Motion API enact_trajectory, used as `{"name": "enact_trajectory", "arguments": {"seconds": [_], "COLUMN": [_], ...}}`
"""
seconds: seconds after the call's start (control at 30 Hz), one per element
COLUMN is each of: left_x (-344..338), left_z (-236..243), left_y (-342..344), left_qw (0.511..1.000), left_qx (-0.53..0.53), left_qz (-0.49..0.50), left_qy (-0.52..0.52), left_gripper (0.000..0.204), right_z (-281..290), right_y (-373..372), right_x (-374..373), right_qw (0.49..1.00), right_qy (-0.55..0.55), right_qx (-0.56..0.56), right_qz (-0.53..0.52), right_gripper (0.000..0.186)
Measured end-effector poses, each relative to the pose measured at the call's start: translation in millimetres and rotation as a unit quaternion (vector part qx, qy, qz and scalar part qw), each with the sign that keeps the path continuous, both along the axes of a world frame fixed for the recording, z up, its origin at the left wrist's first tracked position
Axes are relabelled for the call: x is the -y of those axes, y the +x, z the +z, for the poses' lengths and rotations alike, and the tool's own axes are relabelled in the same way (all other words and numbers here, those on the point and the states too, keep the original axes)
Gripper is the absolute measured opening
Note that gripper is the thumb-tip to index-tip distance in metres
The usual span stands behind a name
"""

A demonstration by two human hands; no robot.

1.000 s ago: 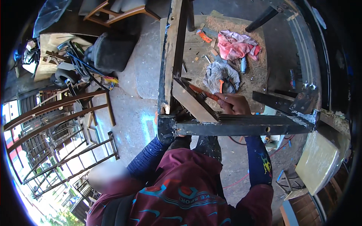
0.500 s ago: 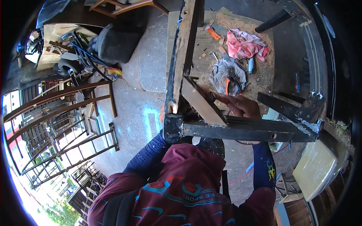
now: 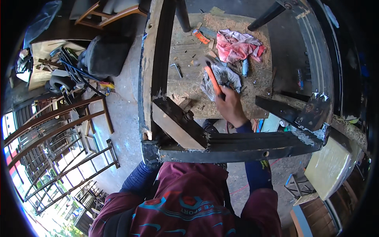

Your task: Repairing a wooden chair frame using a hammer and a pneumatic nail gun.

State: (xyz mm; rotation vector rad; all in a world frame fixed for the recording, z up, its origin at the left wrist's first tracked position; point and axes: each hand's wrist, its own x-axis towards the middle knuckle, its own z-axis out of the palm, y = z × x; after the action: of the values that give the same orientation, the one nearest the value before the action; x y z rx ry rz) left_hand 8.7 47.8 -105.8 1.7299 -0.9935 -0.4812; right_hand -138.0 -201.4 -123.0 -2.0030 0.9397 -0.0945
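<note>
Head view, right fingers [image 3: 222, 104] curled, gripping orange-handled tool [image 3: 213, 80]

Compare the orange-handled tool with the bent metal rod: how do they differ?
The orange-handled tool is gripped in the right hand; the bent metal rod lies on the wooden board. The tool looks larger; the rod, thinner. The tool shows bright orange; the rod looks plain grey.

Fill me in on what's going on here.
A person is at a dark wooden frame, their right hand closed around an orange-handled tool whose head is blurred. Beyond it, a grey cloth and a pink cloth lie on a wooden worktop. A diagonal wooden brace spans the frame's near-left corner; the left hand is hidden.
</note>
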Motion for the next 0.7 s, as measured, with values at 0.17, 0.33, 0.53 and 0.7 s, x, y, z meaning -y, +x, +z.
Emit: {"name": "enact_trajectory", "arguments": {"seconds": [0.17,0.33,0.53,0.7], "left_x": [-23,-72,41,-22], "left_z": [0,18,-27,7], "left_y": [9,23,10,28], "left_qw": [1.0,1.0,0.998,0.995], "left_qx": [-0.004,-0.013,-0.02,-0.011], "left_qz": [-0.005,-0.016,0.007,-0.01], "left_qy": [0.009,0.018,0.066,0.102], "left_gripper": [0.075,0.076,0.076,0.076], "right_z": [-76,-104,32,69], "right_y": [60,67,30,-22], "right_x": [10,23,-17,-13], "right_qw": [0.97,0.98,0.888,0.832], "right_qy": [-0.189,-0.192,0.373,0.543], "right_qx": [0.138,-0.041,0.223,0.103], "right_qz": [-0.071,0.016,-0.148,0.055], "right_gripper": [0.033,0.036,0.029,0.05]}}
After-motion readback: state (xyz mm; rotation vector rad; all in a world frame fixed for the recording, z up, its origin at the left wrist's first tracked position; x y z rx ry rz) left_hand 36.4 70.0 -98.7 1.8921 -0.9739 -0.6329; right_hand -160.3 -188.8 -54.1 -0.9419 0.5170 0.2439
